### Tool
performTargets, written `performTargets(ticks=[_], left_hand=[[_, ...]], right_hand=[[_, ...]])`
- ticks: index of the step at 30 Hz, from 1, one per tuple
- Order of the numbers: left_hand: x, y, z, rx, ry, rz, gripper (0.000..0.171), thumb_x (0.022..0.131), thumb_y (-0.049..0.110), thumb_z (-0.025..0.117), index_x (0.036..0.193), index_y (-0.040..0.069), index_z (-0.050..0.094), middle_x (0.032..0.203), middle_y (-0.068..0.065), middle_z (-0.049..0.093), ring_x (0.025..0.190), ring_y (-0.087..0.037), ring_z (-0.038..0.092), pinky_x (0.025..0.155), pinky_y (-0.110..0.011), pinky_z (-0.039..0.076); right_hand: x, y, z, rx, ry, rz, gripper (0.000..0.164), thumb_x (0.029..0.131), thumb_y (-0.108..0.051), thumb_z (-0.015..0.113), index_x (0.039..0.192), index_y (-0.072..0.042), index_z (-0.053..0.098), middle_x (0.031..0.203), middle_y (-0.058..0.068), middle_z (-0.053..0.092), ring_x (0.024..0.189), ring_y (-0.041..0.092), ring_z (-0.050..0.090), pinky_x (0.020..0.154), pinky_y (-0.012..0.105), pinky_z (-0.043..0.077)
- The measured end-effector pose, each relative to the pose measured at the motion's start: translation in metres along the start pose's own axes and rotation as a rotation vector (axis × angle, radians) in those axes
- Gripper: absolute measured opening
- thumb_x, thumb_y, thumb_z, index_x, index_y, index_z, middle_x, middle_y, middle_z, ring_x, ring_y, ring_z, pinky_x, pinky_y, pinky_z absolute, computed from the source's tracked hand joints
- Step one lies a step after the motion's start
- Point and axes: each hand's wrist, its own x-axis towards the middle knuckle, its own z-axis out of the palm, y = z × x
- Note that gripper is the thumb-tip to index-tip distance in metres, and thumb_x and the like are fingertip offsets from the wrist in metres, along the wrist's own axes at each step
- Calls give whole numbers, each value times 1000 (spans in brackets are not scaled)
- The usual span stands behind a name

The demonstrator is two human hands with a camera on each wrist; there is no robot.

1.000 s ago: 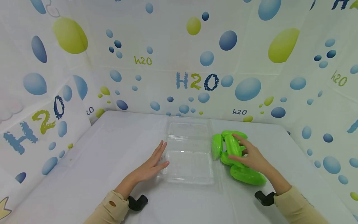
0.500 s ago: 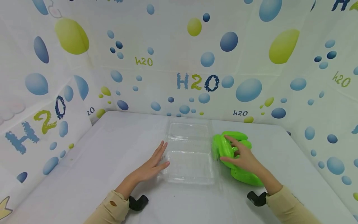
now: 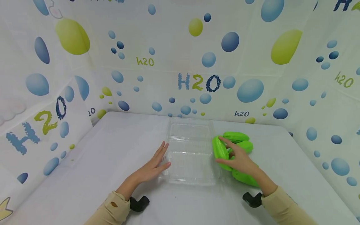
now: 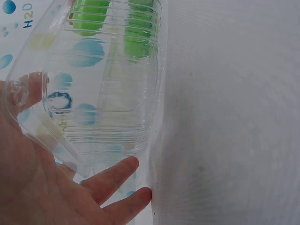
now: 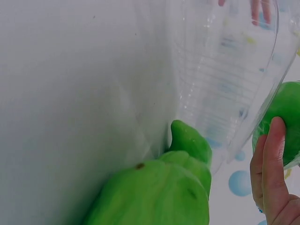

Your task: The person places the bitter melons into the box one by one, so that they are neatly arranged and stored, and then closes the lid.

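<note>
Bright green, one long piece (image 3: 220, 150) sits gripped in my right hand (image 3: 238, 158) beside the clear container (image 3: 191, 167); my left hand (image 3: 152, 166) lies straight-fingered at its other side.

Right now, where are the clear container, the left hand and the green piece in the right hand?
Clear container (image 3: 191, 167), head view: near half's middle.
Left hand (image 3: 149, 168), head view: its back.
Green piece (image 3: 220, 150), head view: its middle.

The left hand (image 3: 151, 168) has its fingers straight, thumb spread apart; the right hand (image 3: 241, 160) grips between thumb and fingers.
</note>
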Motion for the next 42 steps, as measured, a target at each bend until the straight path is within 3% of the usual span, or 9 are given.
performTargets(ticks=[11,25,42], left_hand=[[2,3,0,-1,-11,-3,73,96,31,45,148,18,-4,152,-5,-15,138,-30,-7,104,-59,10],[3,3,0,4,-1,-9,72,96,27,45,148,17,-4,152,-5,-15,137,-31,-7,104,-60,9],[2,3,1,5,-3,-7,73,96,27,45,148,14,-4,152,-6,-15,138,-30,-8,104,-59,10]], right_hand=[[4,-5,8,53,-15,41,81,75,-35,75,142,-23,33,110,11,49,63,17,54,53,27,46],[16,-17,30,36,-39,54,86,72,-44,75,143,-27,30,107,8,54,66,15,55,57,29,49],[23,-28,59,33,-37,89,85,72,-40,76,143,-19,33,106,9,55,62,14,53,57,26,47]])
